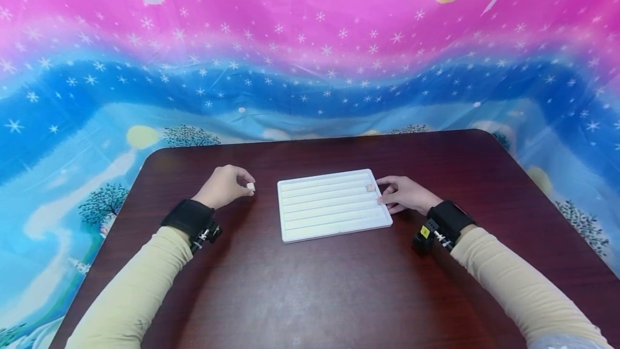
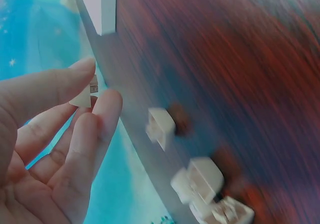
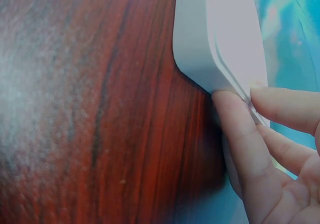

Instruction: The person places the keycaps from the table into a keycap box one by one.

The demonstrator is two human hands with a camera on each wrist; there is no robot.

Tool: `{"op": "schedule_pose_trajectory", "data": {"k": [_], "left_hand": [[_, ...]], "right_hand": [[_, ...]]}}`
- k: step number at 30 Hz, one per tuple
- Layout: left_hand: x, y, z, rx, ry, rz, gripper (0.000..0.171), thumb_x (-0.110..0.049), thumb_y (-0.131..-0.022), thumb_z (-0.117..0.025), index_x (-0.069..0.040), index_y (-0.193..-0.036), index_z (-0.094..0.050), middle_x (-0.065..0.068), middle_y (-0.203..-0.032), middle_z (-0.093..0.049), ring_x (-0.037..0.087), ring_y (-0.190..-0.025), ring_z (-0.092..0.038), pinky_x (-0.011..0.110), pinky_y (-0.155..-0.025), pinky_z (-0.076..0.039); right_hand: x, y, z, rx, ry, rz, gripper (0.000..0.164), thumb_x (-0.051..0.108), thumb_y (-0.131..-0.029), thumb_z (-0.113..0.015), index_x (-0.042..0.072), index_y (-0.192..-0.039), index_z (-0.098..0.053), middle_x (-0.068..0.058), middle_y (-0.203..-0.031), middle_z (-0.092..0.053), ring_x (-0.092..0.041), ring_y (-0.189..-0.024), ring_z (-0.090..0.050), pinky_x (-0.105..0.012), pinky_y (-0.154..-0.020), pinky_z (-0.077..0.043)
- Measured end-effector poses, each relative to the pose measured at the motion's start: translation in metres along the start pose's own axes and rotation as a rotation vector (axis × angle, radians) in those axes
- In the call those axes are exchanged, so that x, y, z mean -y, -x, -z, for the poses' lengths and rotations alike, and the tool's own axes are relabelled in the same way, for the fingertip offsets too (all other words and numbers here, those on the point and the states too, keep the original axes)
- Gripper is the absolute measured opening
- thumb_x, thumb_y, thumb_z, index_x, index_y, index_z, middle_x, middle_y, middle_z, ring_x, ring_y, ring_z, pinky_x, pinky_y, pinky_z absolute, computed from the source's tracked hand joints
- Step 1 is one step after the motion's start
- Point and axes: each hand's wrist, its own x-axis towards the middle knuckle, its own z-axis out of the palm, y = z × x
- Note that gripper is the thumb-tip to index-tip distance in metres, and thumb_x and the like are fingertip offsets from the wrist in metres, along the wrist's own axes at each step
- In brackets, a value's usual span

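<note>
My left hand [image 1: 224, 186] pinches a small cream keycap [image 1: 251, 187] between thumb and fingers, held to the left of a white ridged tray [image 1: 334, 226]. In the left wrist view part of that keycap [image 2: 82, 99] shows between the fingertips. At the tray's right edge my right hand [image 1: 407, 194] grips the rim, thumb on top and a finger against the outer side wall. One keycap [image 1: 370, 188] sits in an upper row of the tray, near its right end.
Several loose keycaps [image 2: 206, 176] lie on the dark wooden table [image 1: 310, 295], seen only in the left wrist view. A patterned cloth [image 1: 310, 69] hangs behind the table. Both wrists wear black straps with small cameras.
</note>
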Motion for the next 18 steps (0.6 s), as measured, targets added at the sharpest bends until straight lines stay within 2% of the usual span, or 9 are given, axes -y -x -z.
{"op": "schedule_pose_trajectory", "data": {"k": [18], "left_hand": [[-0.033,-0.013,-0.022,-0.023,-0.031,-0.108,0.019,-0.012,-0.086,-0.083,-0.005,-0.103,-0.079,0.005,-0.093,-0.074,0.023,-0.091,-0.067,0.044,-0.085,-0.052]], "right_hand": [[0.001,0.001,-0.001,-0.001,-0.001,-0.004,0.068,0.004,-0.098,-0.068,-0.007,-0.155,-0.033,-0.018,-0.103,-0.056,-0.02,-0.08,-0.065,-0.035,-0.075,-0.06]]}}
